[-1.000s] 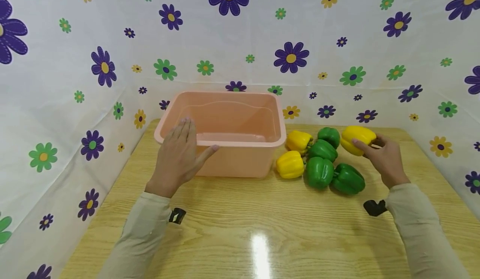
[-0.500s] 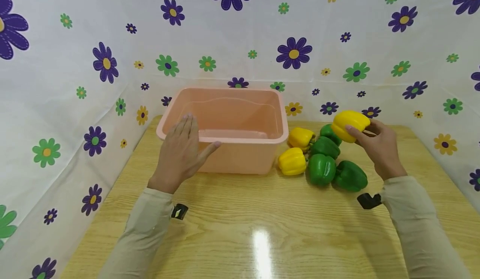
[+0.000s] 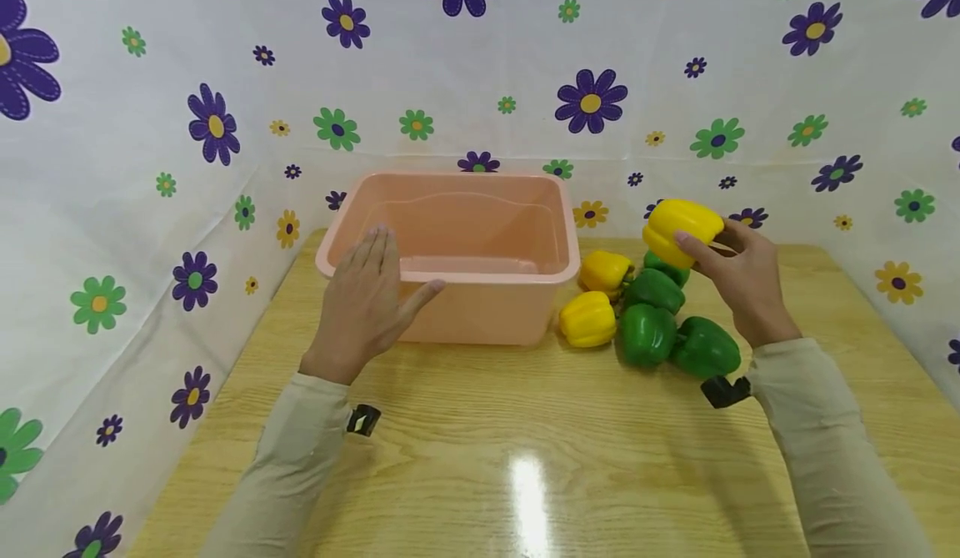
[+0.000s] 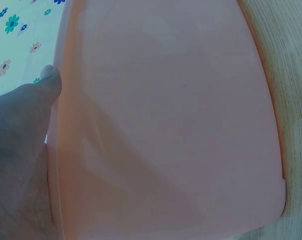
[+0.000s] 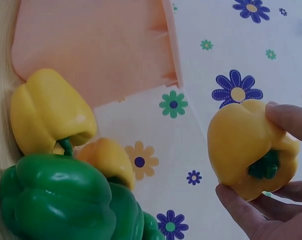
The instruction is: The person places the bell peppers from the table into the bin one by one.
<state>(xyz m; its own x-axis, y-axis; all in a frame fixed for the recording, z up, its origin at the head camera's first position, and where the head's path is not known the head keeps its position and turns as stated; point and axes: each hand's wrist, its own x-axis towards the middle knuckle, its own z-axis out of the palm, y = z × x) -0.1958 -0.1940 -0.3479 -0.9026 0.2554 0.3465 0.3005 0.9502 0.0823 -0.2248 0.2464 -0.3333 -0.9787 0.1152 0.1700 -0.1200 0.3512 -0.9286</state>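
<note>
"While the left hand (image 3: 358, 312) lies at the front rim of the pink tub (image 3: 476, 314), what does the right hand (image 3: 750, 283) do?"

"It grips a yellow pepper (image 3: 678, 228) between thumb and fingers, raised above the green peppers (image 3: 647, 335). The right wrist view shows its stem turned toward the camera."

"How is the left one laid?"

"Its fingers are straight and together, relaxed, with the thumb spread out along the rim. How hard it presses, I cannot tell."

"And the rest of the peppers?"

"Two other yellow ones (image 3: 587, 320) lie on the wooden table (image 3: 465, 433), just beside the tub's right side. Four green ones cluster next to them, farther right; the farthest is partly hidden behind the raised pepper."

"What stands behind everything?"

"White cloth (image 3: 480, 57) printed with purple, green and orange flowers. Both sleeves (image 3: 817, 408) are beige."
</note>
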